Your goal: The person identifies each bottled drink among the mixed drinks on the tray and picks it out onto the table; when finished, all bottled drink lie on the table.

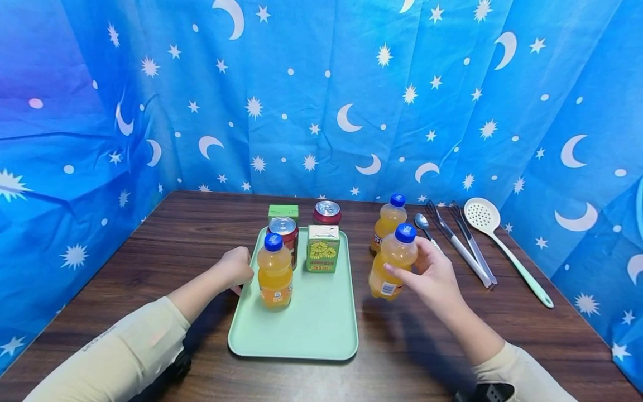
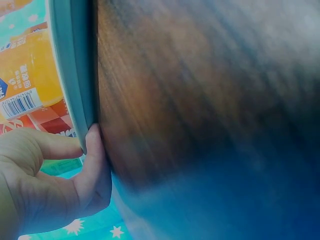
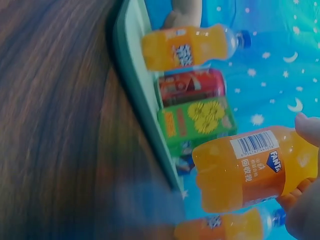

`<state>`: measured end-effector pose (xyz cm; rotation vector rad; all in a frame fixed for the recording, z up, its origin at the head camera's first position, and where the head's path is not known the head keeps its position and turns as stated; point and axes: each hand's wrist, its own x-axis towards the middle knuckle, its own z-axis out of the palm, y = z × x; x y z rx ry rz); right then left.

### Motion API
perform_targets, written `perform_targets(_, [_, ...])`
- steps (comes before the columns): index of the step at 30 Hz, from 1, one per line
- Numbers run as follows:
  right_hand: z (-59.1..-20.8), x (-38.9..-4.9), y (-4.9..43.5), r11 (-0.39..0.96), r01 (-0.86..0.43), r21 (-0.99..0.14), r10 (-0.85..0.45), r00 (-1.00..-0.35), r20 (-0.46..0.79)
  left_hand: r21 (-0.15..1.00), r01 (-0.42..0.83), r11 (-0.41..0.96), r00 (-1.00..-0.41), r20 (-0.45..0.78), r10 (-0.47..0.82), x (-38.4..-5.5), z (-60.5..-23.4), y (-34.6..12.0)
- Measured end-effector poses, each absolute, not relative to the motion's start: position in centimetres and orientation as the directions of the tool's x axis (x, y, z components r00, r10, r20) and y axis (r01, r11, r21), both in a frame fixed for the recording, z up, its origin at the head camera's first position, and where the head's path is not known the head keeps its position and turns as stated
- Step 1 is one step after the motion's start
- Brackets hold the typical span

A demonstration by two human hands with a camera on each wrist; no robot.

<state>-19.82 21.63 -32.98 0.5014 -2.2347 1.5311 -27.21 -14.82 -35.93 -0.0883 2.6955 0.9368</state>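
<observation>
My right hand [image 1: 436,274] grips an orange Fanta bottle [image 1: 393,259] with a blue cap, held to the right of the green tray [image 1: 316,329]. In the right wrist view the bottle [image 3: 240,167] is slightly tilted, its base off the wood. My left hand [image 2: 55,182] pinches the tray's left rim between thumb and finger. On the tray stand another orange Fanta bottle [image 1: 275,276], a red can [image 1: 285,226] partly hidden behind it, and a green drink carton with yellow flowers [image 1: 323,250].
Behind the tray's far end are a second red can [image 1: 327,211] and a green box [image 1: 283,211], both partly hidden. A third Fanta bottle [image 1: 390,220] stands behind the held one. A spoon [image 1: 422,222], tongs [image 1: 464,254] and a slotted skimmer [image 1: 512,254] lie to the right.
</observation>
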Motion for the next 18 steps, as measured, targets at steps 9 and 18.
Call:
perform_targets(9, [-34.5,-21.1,23.2,0.374,-0.447,-0.813,-0.012,-0.879,0.477,0.603,-0.155,0.783,-0.958,-0.286,0.03,-27.2,-36.1,-14.8])
perform_targets(18, [-35.2,-21.7,24.0,0.377,-0.349,-0.858,0.01,-0.925,0.38,0.601,-0.137,0.787,-0.962,-0.271,0.04,-27.1,-36.1,-14.8])
